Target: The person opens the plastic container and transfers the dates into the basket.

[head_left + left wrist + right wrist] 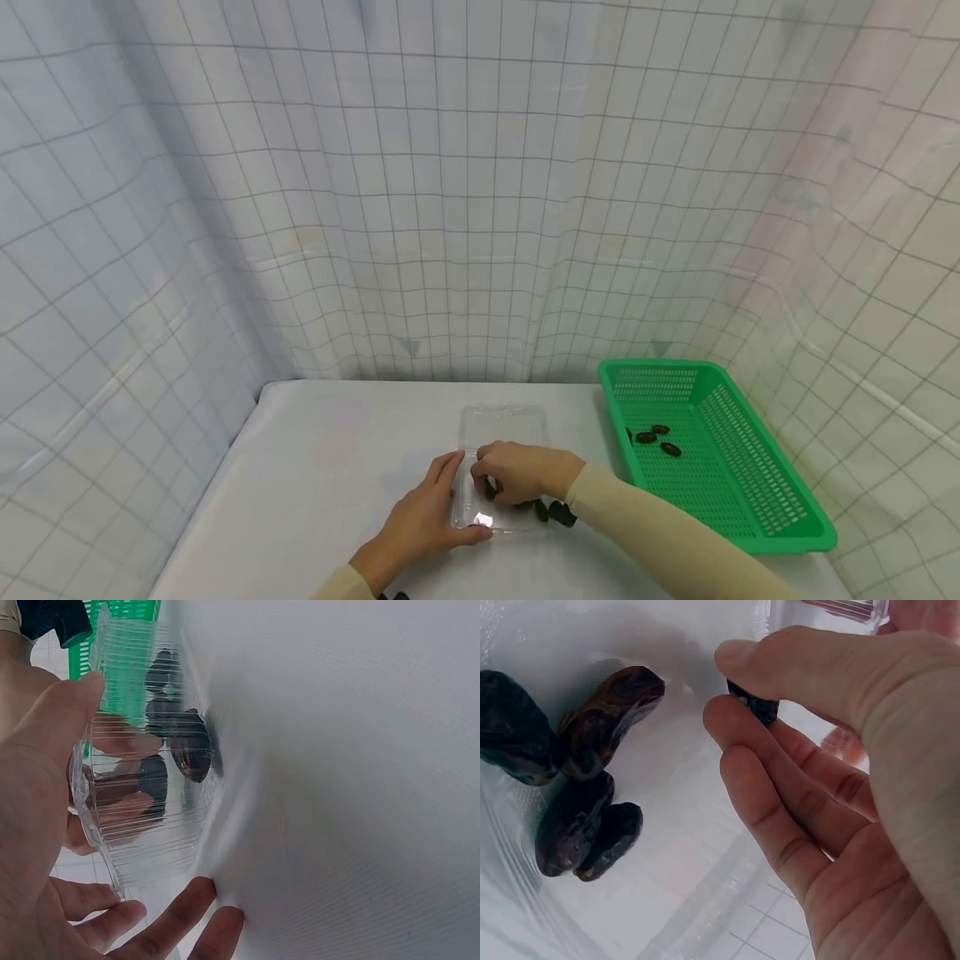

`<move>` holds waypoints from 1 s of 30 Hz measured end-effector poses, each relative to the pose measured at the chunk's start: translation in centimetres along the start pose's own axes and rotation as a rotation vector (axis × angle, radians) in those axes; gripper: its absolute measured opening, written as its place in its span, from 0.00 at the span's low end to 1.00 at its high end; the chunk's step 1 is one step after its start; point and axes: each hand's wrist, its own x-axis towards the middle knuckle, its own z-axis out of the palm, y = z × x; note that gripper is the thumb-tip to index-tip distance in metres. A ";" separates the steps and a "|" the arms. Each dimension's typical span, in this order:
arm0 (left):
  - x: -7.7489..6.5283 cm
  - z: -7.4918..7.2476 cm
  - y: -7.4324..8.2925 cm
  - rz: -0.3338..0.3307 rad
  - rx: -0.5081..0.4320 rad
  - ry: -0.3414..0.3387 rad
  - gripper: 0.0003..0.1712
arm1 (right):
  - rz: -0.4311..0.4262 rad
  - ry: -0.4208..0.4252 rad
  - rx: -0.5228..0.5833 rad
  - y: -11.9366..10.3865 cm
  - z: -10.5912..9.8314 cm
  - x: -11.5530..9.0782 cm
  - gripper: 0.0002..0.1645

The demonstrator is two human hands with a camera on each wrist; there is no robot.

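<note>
A clear plastic clamshell box [467, 500] stands open on the white table, its lid [502, 423] folded back away from me. My left hand [427, 521] rests against the box's left side and near corner, fingers spread, with the thumb [90, 690] at its rim. Over the box, my right hand [525, 471] pinches a dark, wrinkled date [756, 705] between thumb and fingertips. Several more dates [611, 724] lie together on the box floor in the right wrist view. From the head, the right hand and forearm hide part of them.
To the right stands a green slotted plastic basket [780, 458] with several dates [671, 449] near its left side. White gridded curtains [480, 208] enclose the back and both sides of the table [315, 467].
</note>
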 end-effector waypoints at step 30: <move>-0.2 -0.3 1.2 -0.098 0.005 -0.016 0.75 | -0.032 0.329 0.084 2.1 -4.2 -8.4 0.15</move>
